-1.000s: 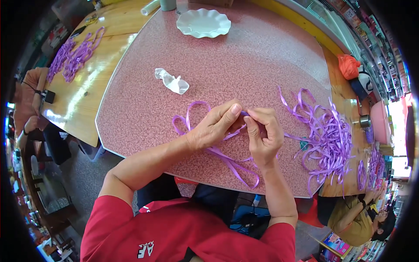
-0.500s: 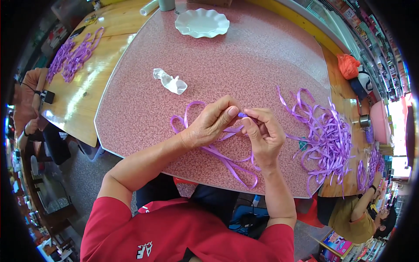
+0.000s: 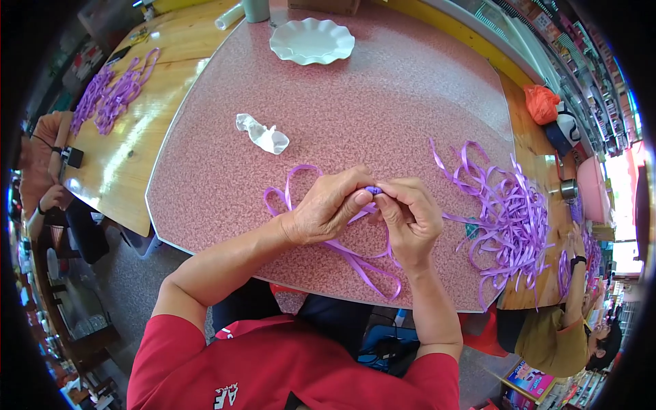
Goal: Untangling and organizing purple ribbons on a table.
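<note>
one purple ribbon [image 3: 373,190], bunched, at clock centre: your left hand [image 3: 322,207] and right hand [image 3: 413,219] each have the grip pinched onto it, apparently to steady that short section. one ribbon heap [image 3: 514,219], three o'clock, likely placed handy for you; one crumpled white wrapper [image 3: 263,134], ten o'clock, well apart.

Bright. Glare streaks wood table [image 3: 130,143] left of left hand [image 3: 322,206]; pink table [image 3: 458,96] shiny beyond right hand [image 3: 413,224]; edges bend, blacken.

Purple ribbons [image 3: 516,219] at centre and three o'clock, mottled pink tabletop [image 3: 410,102], whitish plate [image 3: 312,41] at twelve, red shirt [image 3: 301,362] at six
</note>
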The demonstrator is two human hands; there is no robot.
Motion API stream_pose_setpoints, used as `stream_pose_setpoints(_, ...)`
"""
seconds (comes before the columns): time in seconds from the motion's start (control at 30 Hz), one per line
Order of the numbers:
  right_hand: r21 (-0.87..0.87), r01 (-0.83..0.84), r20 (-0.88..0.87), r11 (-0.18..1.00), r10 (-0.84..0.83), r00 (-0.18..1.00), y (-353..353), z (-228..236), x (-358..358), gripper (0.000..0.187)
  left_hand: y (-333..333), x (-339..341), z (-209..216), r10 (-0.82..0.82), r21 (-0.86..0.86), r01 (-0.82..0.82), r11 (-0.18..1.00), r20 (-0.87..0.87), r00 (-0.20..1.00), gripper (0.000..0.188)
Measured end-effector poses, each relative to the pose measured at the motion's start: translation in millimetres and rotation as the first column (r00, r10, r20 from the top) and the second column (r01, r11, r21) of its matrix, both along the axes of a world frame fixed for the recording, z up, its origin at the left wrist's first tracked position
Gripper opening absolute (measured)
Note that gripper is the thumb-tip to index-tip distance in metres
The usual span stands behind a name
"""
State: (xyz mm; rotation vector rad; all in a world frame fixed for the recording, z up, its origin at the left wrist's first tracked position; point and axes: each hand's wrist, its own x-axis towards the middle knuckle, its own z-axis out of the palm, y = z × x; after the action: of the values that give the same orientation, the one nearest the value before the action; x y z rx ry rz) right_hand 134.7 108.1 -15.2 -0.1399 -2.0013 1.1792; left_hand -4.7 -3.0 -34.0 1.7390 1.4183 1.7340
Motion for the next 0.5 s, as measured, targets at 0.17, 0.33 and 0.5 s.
stream_pose_setpoints(0.17, 0.158, 0.017, -0.038, 0.987, -0.011, 0.999, 0.5, 7.8, -1.2, 0.014, -0.7, -0.9, 3.2, 0.069, 0.058, -0.064, 0.996, -0.079, 0.995, 0.020)
stream_pose_setpoints(0.33, 0.140, 0.033, -0.056, 0.990, -0.026, 0.998, -3.5, 9.8, 0.3, 0.017, -1.1, -4.2, 4.4, 0.088, 0.086, -0.076, 0.993, -0.150, 0.985, 0.019)
stream_pose_setpoints(0.5, 0.158, 0.043, -0.042, 0.986, -0.037, 0.998, -2.0, 10.3, 4.1, 0.018, -0.9, -3.1, 5.2, 0.055, 0.065, -0.048, 0.997, -0.121, 0.991, 0.019)
